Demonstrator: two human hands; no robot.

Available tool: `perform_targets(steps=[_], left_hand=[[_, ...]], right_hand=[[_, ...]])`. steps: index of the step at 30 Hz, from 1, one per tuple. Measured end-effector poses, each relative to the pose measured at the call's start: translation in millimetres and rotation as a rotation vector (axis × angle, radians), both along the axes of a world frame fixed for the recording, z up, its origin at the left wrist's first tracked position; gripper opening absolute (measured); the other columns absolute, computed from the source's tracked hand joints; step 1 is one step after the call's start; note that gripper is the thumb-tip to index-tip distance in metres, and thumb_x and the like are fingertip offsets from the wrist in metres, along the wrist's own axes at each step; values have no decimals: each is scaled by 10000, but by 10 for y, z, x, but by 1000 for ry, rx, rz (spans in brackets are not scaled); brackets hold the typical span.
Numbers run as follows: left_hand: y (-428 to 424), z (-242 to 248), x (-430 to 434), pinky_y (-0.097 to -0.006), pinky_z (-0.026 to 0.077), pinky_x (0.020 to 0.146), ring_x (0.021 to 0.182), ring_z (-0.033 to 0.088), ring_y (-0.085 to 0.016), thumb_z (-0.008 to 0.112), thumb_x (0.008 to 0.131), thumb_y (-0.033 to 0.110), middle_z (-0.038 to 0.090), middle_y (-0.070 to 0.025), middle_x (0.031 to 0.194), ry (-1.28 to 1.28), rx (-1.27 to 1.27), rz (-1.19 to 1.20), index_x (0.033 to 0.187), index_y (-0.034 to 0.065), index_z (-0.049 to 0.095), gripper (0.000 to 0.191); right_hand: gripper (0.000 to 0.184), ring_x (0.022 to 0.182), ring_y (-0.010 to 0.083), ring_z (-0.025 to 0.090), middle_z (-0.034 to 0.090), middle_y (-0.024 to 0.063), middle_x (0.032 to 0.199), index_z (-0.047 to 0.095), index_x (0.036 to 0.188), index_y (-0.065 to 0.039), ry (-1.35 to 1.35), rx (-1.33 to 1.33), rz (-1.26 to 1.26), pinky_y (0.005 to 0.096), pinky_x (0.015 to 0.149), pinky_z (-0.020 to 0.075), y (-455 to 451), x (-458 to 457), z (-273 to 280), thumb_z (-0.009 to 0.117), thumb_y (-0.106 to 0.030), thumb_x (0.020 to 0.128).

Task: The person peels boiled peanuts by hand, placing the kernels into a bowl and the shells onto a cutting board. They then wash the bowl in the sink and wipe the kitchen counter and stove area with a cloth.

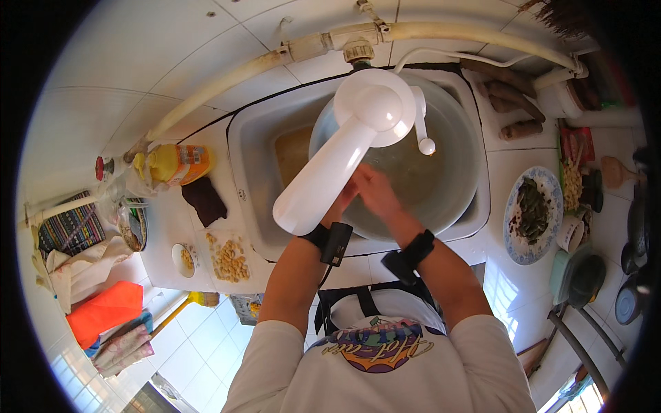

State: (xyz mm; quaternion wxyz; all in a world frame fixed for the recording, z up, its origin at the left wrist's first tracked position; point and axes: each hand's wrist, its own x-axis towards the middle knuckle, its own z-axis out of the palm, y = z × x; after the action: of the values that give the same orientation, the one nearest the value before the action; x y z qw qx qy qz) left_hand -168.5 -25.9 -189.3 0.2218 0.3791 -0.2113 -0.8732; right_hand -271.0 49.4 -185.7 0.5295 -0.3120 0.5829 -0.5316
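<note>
My left hand (349, 195) and my right hand (379, 192) are close together over a large round basin (462, 199) holding cloudy water. The basin sits in the right part of a white sink (261, 235). A white faucet (330, 173) with a long spout covers much of my left hand from above. My right hand's fingers are blurred and reach toward the left hand. Whether either hand holds anything is hidden by blur and the spout. Black bands with small devices (336, 243) are on both wrists.
Left of the sink are small yellowish pieces (230, 260), a small bowl (183, 259), a dark cloth (204, 201) and a yellow jug (188, 164). To the right lie an oval plate (508, 222) of dark green food and brown tubers (516, 100). A pipe (222, 85) runs behind.
</note>
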Motion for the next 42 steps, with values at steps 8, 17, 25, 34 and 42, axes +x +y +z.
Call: perform_targets(steps=[8, 17, 25, 34, 42], left_hand=[[7, 436, -11, -438, 424, 1001, 1118, 559, -319, 408, 980, 405, 570, -196, 1211, 265, 210, -14, 1208, 6, 520, 473], [157, 999, 26, -313, 539, 753, 867, 670, -169, 704, 813, 116, 705, -96, 946, -156, -980, 158, 1017, 13, 676, 229], [271, 849, 18, -391, 469, 888, 1054, 595, -312, 713, 706, 161, 610, -227, 1123, -452, -808, -216, 1194, -20, 548, 546], [190, 1176, 430, -372, 455, 961, 1136, 556, -290, 705, 763, 212, 490, -208, 1318, 163, -538, -258, 1335, -19, 452, 667], [242, 1382, 845, -331, 488, 883, 1053, 594, -264, 716, 783, 240, 595, -179, 1135, -715, -1324, -567, 1231, -1, 555, 533]], right_hand=[[269, 1047, 286, 613, 622, 157, 1143, 592, 1175, -89, 744, 305, 150, 377, 871, 490, -150, -349, 145, 526, -154, 922], [293, 601, 64, 351, 380, -48, 649, 408, 678, -80, 387, -88, -340, 232, 516, 361, -17, -111, 1109, 631, 53, 813], [306, 850, 187, 547, 566, 112, 992, 519, 1113, -41, 356, -75, -82, 318, 758, 470, 190, -241, 609, 638, 0, 834], [590, 1203, 272, 501, 456, 148, 1382, 378, 1396, -5, -143, 9, 155, 395, 1003, 409, 483, -432, 1100, 597, -227, 896], [389, 1159, 286, 537, 547, 149, 1261, 556, 1259, -66, 1212, 225, 89, 414, 967, 425, 466, -268, 718, 553, -264, 924]])
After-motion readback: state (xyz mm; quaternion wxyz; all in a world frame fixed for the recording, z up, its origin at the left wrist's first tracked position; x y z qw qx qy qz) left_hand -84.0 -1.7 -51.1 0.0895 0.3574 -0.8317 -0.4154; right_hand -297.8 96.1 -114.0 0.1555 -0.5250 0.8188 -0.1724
